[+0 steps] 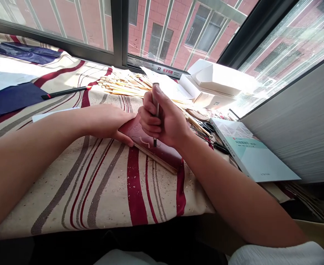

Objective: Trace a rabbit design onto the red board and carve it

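Observation:
A dark red, leather-like notebook (164, 150) lies on the striped cloth. My left hand (109, 123) grips its left end, thumb on the near edge and fingers over the far side. A small pale cord-like piece (144, 141) rests on the cover. My right hand (163, 119) is wrapped in a fist round a slim upright tool (155, 142), its dark lower tip just over or on the cover; whether it touches cannot be made out.
Behind lie thin wooden sticks (123, 85) and an open white box (219, 82). Black scissors (208, 127) and a pale green book (252, 151) are at right. A black pen (65, 92) and dark blue sheets (13, 97) lie left. Small debris dots the cloth (109, 191).

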Available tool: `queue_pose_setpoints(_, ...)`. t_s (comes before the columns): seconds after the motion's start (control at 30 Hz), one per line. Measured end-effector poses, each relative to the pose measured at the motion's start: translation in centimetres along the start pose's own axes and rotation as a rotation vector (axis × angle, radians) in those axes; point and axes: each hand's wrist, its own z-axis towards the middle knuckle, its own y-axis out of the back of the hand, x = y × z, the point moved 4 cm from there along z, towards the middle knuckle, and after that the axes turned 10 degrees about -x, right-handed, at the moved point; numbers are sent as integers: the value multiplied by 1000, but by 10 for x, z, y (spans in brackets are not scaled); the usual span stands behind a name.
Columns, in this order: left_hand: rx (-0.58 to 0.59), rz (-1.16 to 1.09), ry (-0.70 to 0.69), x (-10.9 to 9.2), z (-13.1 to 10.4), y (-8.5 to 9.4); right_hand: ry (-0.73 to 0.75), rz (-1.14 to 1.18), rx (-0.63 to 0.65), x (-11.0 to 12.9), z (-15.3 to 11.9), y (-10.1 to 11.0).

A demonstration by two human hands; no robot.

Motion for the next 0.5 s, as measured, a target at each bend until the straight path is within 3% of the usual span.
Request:
queue_pose_setpoints(0.23,-7,7,43,-4,-5,10,38,-91,-235,-4,0,-4)
queue_pose_setpoints(0.43,44,23,116,-3,-6,10,63,-110,-217,-8,-1,-2)
queue_pose_setpoints(0.5,2,-5,107,-2,-5,8,76,-113,-226,-9,-1,0)
